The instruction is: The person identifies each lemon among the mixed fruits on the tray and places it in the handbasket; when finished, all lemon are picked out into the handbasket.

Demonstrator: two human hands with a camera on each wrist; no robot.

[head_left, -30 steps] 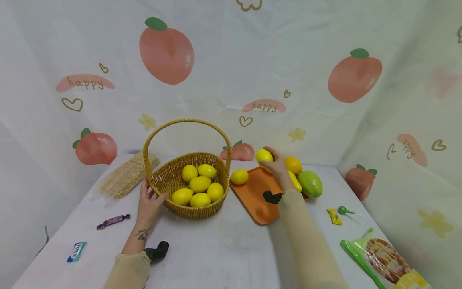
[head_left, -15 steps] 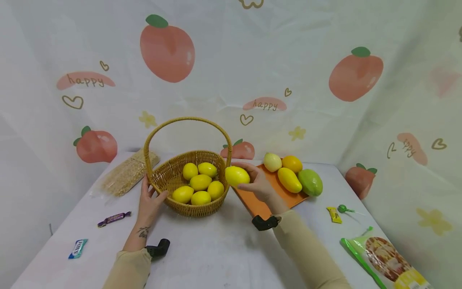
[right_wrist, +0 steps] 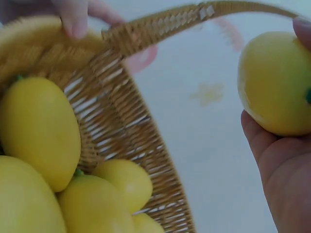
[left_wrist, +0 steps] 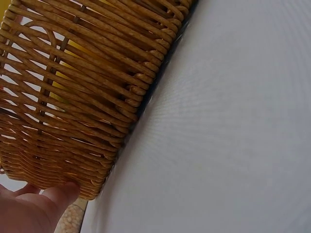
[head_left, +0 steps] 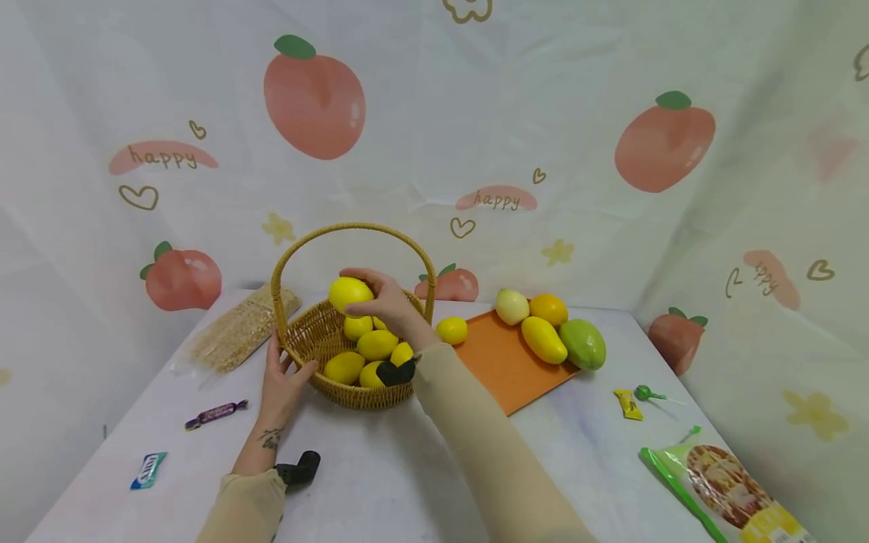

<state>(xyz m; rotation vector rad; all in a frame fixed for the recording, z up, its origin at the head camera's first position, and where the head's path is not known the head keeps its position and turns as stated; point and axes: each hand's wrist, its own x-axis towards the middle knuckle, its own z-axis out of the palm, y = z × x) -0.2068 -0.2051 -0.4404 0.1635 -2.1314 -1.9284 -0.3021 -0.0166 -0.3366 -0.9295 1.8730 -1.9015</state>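
1. The right hand gripped a lemon between curled fingers and thumb, above the wicker basket.
2. The left hand curled around the basket's near-left rim, thumb inside.

We count one lemon in our right hand, five lemons in the wicker basket that our left hand holds, and one lemon on the orange tray right of our right hand.
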